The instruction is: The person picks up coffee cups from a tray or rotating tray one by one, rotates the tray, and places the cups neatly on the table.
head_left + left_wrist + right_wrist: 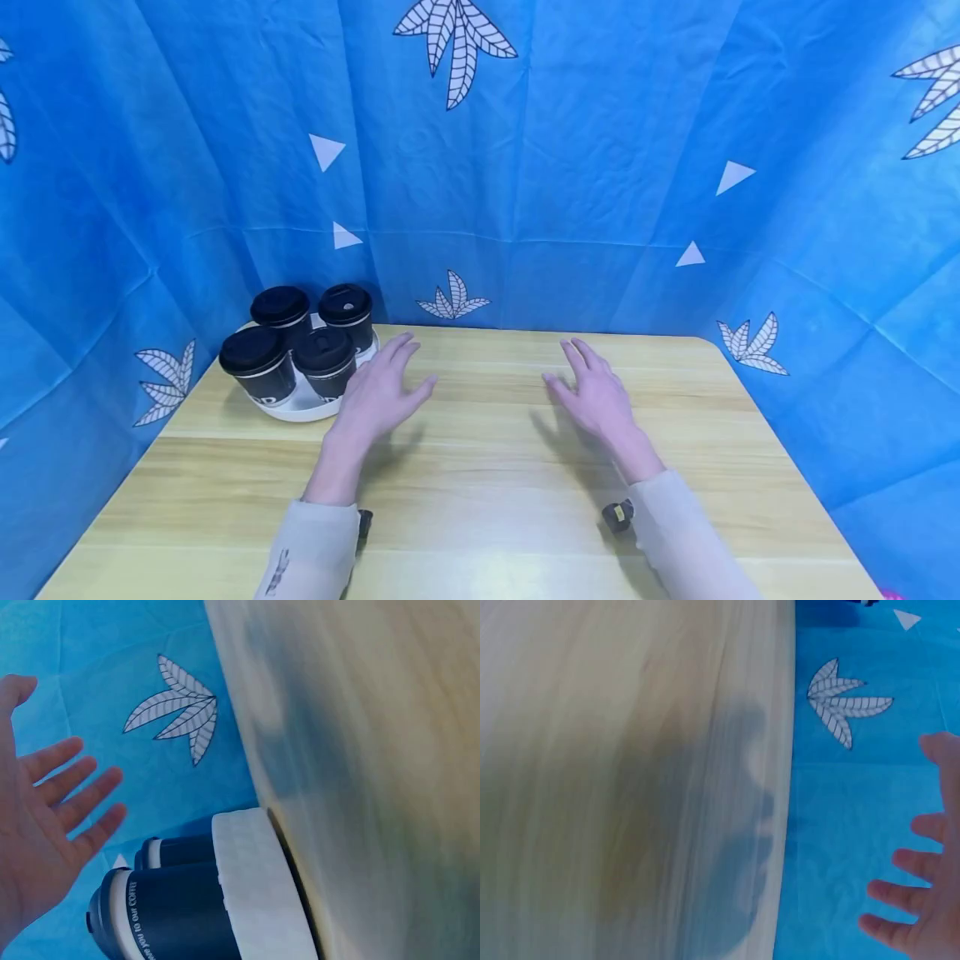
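In the head view my left hand [377, 392] hovers over the table with its fingers spread, just right of several dark lidded coffee cups [325, 357]. Those cups stand upright on a round white tray [300, 410] at the table's back left. The left wrist view shows the same hand [37, 832] with an empty palm, near a cup with printed lettering [176, 907]. My right hand [596, 398] is held above the right half of the table, fingers extended and holding nothing. Its fingers also show at the edge of the right wrist view [930, 885].
The light wooden table [480, 467] runs back to a blue cloth [585, 167] printed with leaves and triangles, which hangs behind it and on both sides. A small dark device [618, 516] sits at the right cuff, and another [365, 525] at the left.
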A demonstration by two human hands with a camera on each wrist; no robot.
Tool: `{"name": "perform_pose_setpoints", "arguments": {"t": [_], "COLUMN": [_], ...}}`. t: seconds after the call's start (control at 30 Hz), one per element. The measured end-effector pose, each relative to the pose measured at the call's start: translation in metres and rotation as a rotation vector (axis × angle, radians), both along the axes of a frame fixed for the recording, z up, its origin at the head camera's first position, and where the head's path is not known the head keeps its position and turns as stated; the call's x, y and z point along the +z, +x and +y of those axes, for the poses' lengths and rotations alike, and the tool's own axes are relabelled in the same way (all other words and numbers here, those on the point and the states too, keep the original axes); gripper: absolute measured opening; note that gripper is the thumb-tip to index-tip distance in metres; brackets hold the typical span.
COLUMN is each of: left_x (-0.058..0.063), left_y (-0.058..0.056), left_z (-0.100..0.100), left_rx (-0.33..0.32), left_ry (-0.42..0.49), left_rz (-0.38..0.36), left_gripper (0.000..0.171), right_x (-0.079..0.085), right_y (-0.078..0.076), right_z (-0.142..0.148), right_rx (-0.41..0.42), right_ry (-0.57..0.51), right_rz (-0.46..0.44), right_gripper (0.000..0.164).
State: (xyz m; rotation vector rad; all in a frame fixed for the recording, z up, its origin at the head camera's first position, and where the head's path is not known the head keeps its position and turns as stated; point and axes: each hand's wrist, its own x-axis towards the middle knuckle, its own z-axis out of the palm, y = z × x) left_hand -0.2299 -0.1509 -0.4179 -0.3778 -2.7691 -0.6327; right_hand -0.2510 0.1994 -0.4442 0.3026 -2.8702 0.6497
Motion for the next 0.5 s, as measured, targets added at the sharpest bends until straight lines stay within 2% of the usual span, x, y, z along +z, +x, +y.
{"name": "perform_pose_setpoints", "arguments": {"t": [0.3,0.5], "left_x": [0.014,0.019], "left_y": [0.007,0.01], "left_z": [-0.014,-0.032], "left_rx": [-0.062,-0.064], "left_ry": [0.143,0.269], "left_rz": [0.261,0.472], "left_gripper": [0.052,0.043], "right_x": [0.012,0.016], "right_y": [-0.008,-0.021], "right_z": [-0.039,-0.071], "right_rx": [0.036,0.11], "right_ry": [-0.21,-0.381], "right_rz": [0.088,0.128], "right_gripper": [0.066,0.053]}}
